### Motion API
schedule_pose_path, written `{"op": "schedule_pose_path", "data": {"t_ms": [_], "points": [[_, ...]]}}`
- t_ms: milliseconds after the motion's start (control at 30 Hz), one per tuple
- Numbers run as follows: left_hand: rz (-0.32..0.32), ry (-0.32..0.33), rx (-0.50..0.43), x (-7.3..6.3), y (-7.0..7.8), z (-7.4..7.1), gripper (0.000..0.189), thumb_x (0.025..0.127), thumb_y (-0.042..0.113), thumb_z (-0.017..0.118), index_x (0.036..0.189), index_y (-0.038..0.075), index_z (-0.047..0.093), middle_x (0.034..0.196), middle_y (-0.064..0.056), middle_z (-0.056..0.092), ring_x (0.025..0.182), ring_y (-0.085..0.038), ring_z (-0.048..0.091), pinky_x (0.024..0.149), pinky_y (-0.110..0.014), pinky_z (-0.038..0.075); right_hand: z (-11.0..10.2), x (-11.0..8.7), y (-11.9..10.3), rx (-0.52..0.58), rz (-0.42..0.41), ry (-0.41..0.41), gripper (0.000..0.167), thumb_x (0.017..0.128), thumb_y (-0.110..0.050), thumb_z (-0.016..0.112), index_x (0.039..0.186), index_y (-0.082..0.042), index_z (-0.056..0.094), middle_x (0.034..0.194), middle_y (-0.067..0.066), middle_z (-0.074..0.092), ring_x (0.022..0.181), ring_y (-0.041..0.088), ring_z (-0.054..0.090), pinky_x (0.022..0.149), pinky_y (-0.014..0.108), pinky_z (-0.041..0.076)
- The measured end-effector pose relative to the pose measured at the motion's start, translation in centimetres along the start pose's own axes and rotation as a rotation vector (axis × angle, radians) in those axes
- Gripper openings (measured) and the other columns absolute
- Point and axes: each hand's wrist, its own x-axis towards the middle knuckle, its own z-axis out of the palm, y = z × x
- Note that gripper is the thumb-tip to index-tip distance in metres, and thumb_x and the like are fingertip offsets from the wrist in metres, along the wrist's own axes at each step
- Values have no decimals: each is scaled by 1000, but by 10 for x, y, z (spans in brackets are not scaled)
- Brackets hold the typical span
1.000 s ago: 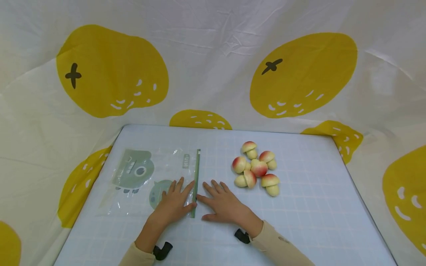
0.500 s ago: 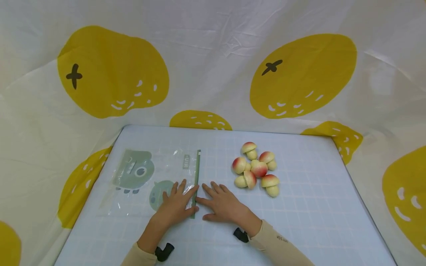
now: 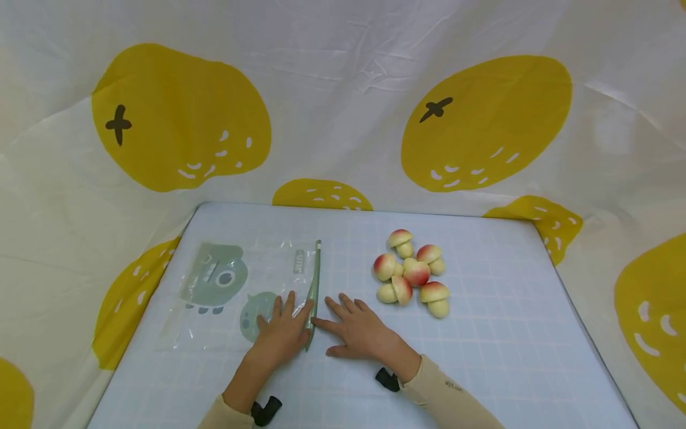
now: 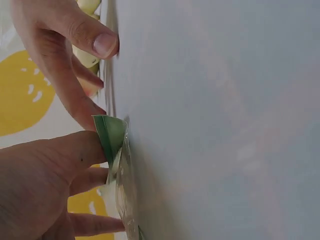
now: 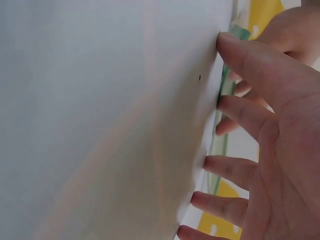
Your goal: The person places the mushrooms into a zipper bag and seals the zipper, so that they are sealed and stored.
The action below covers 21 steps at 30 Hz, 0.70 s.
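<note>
A clear zip bag with green cartoon prints lies flat on the left of the table. Its green zip strip runs along the right side. My left hand rests on the bag, fingers spread, beside the strip. In the left wrist view, the strip's near end stands up from the table and overlaps the thumb tip. My right hand lies palm down to the right with straight, spread fingers, its fingertips on the table. The right index finger reaches right up to the strip.
Several toy mushrooms with red and cream caps cluster behind and right of my right hand. The table has a pale checked cover. A curtain with yellow fruit prints hangs around its back and sides. Black wrist cameras sit at both wrists.
My left hand has slid slightly left, its thumb now off the right side of the strip. The strip's near half has bent and shifted left. The right hand has hardly moved.
</note>
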Motion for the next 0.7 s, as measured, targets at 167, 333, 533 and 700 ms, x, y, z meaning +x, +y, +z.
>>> {"op": "schedule_pose_path", "data": {"t_ms": [167, 333, 533, 700], "points": [[-64, 32, 56, -5, 3, 3, 62, 94, 28, 70, 149, 10, 47, 148, -42, 29, 127, -72, 25, 79, -86, 31, -2, -1, -1, 19, -5, -6, 70, 91, -70, 53, 154, -42, 37, 159, 8, 35, 142, 36, 36, 105, 49, 40], [-42, 104, 112, -11, 2, 4, 63, 89, 15, 75, 146, 6, 50, 142, -46, 32, 120, -75, 32, 74, -80, 41, -3, -1, -2, 22, -4, -26, 71, 92, -69, 52, 155, -41, 36, 160, 9, 34, 143, 36, 34, 106, 50, 39], [-10, 226, 157, -12, -3, 7, 59, 87, 1, 72, 135, -20, 45, 137, -44, 42, 113, -69, 45, 68, -73, 48, -3, -2, -3, 17, 3, -42, 73, 92, -70, 53, 156, -41, 33, 161, 9, 31, 144, 36, 31, 108, 49, 37], [-71, 183, 15, -9, -7, 6, 85, 90, 22, 75, 144, -22, 28, 152, -40, 24, 123, -65, 40, 81, -72, 46, -5, -2, -2, 41, 0, -60, 75, 91, -70, 53, 157, -40, 31, 162, 9, 29, 145, 37, 30, 108, 51, 36]]}}
